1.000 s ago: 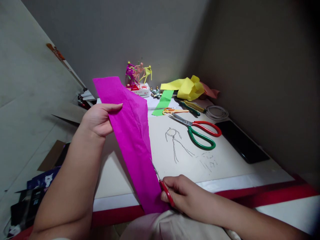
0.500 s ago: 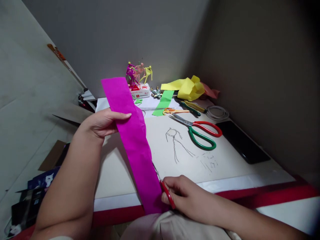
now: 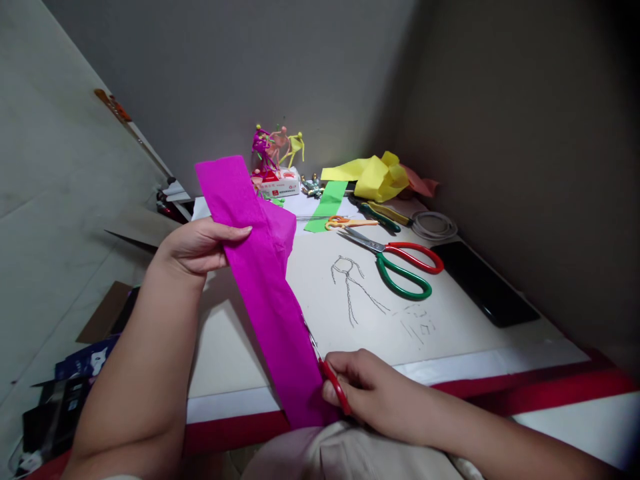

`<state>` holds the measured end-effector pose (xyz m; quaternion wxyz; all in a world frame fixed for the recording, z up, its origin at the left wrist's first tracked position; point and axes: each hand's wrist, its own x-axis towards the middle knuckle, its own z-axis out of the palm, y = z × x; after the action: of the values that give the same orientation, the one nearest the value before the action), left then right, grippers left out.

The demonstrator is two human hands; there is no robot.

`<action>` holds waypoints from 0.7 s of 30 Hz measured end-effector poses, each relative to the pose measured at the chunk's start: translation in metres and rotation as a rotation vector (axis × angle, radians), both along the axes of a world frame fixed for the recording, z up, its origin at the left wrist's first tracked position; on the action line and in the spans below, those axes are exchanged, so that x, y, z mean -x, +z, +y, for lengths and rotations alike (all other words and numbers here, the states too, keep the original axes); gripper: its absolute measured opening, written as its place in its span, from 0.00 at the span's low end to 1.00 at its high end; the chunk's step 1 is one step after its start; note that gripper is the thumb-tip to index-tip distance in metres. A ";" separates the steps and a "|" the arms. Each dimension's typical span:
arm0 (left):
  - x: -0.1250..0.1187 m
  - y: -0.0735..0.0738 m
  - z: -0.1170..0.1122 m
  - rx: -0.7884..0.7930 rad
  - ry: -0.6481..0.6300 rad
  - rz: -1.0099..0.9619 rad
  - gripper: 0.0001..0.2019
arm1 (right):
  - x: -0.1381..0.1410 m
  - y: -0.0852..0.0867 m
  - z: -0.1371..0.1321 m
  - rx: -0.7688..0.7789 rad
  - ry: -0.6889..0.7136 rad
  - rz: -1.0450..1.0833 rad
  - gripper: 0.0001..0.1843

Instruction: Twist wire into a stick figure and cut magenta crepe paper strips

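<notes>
A long strip of crinkled magenta crepe paper (image 3: 265, 293) hangs slackly from the left hand (image 3: 197, 247), whose fingers (image 3: 235, 233) lie pressed together against its edge, the thumb's grip hidden. At the strip's lower end, the right hand (image 3: 370, 390) curls its fingers (image 3: 345, 367) around red-handled scissors (image 3: 333, 385), the handle loops mostly covered. The thin steel blades (image 3: 311, 340) lie along the paper's edge; whether they bite it is hard to make out. Beyond the strip, a twisted wire figure (image 3: 347, 287) lies on the pale table (image 3: 240, 353).
</notes>
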<state>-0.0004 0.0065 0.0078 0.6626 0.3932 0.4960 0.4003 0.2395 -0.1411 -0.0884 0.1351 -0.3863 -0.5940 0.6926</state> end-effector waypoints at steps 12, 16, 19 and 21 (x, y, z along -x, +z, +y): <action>0.003 -0.004 0.005 0.016 0.052 -0.038 0.17 | 0.001 -0.001 0.001 -0.034 -0.025 -0.002 0.17; 0.003 -0.004 0.005 0.017 0.069 -0.036 0.17 | 0.004 -0.002 0.004 -0.061 -0.028 -0.022 0.17; 0.002 -0.004 0.004 0.006 0.078 -0.037 0.17 | 0.005 -0.001 0.005 -0.070 -0.026 -0.017 0.17; 0.001 -0.003 0.002 -0.004 0.077 -0.039 0.17 | 0.004 0.001 0.006 -0.064 -0.024 -0.006 0.17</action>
<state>-0.0010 0.0089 0.0052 0.6555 0.3672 0.4972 0.4340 0.2351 -0.1354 -0.0877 0.1539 -0.3912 -0.6115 0.6703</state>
